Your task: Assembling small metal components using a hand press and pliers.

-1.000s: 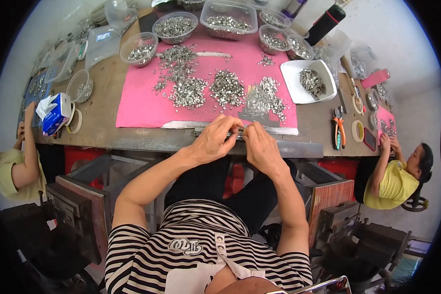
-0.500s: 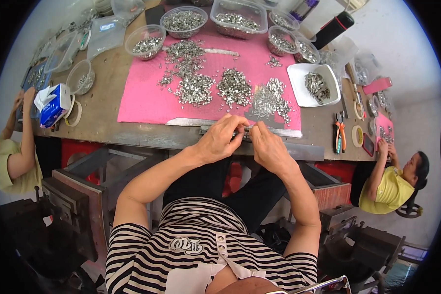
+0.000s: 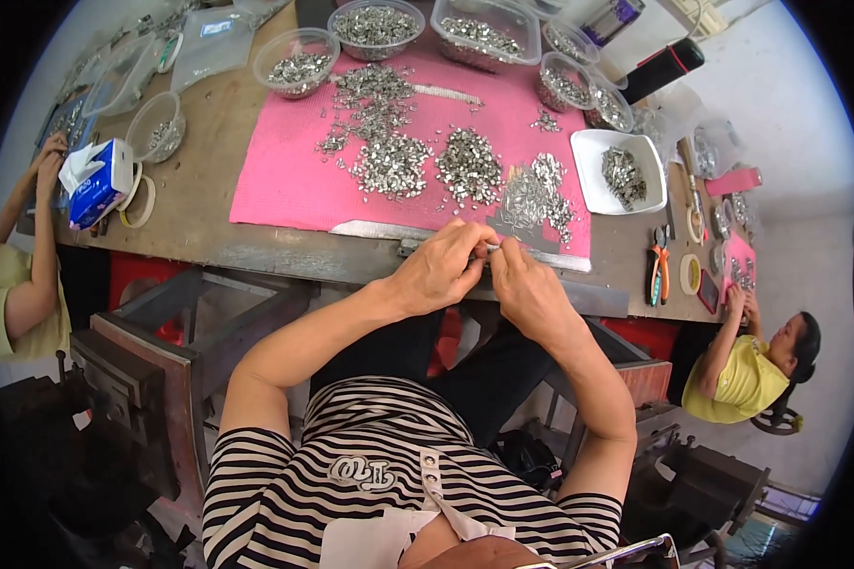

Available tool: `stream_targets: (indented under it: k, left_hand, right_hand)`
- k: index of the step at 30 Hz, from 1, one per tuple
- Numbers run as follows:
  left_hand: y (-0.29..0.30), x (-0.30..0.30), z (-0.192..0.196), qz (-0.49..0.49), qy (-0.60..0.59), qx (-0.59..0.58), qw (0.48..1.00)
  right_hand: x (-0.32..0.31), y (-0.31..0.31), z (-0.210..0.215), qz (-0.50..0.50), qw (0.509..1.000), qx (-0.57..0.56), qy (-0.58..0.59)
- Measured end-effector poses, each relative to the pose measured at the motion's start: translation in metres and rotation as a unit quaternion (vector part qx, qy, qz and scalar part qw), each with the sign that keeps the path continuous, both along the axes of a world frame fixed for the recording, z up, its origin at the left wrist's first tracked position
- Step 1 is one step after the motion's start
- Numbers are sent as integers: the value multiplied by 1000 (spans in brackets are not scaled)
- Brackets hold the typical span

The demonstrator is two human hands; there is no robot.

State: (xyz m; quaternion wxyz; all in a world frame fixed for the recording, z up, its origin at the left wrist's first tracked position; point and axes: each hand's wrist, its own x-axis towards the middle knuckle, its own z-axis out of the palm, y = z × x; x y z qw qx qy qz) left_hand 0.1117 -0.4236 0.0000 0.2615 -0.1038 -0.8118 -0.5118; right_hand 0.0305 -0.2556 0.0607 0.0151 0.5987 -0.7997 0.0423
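Note:
My left hand (image 3: 438,269) and my right hand (image 3: 531,292) meet at the table's front edge, fingertips almost touching. Both are closed in a pinch; whatever sits between the fingers is too small and covered to name. Under them runs a grey metal bar (image 3: 593,298) along the edge, with a small metal fixture partly hidden by my left hand. Just beyond lies a pink mat (image 3: 280,180) bearing a left pile of small silvery metal pieces (image 3: 392,167), a middle pile (image 3: 470,167), and thin wire-like pieces (image 3: 527,201) on a grey patch at the right.
Clear plastic tubs (image 3: 297,64) of metal pieces line the back. A white tray (image 3: 588,194) stands right of the mat, near orange-handled pliers (image 3: 659,267) and a tape roll (image 3: 691,275). At left is a tissue pack (image 3: 104,190). Co-workers sit left and right (image 3: 745,379).
The view has shifted slightly, so the table's things appear a little moved. My hands stay pinched together at the same spot on the edge, with only slight finger movement.

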Motion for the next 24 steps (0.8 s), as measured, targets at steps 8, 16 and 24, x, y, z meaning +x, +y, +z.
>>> stream_targets:
  k: [8, 16, 24]
  left_hand:
    - [-1, -1, -2, -5, 0, -25, 1000]
    - [1, -2, 2, -20, 0, -53, 998]
    - [-5, -6, 13, -53, -12, -115, 992]
  right_hand:
    - [0, 10, -11, -21, 995, -84, -57]
    - [-7, 34, -70, -211, 737, -428, -479]
    - [-6, 32, -79, -212, 709, -448, -501]
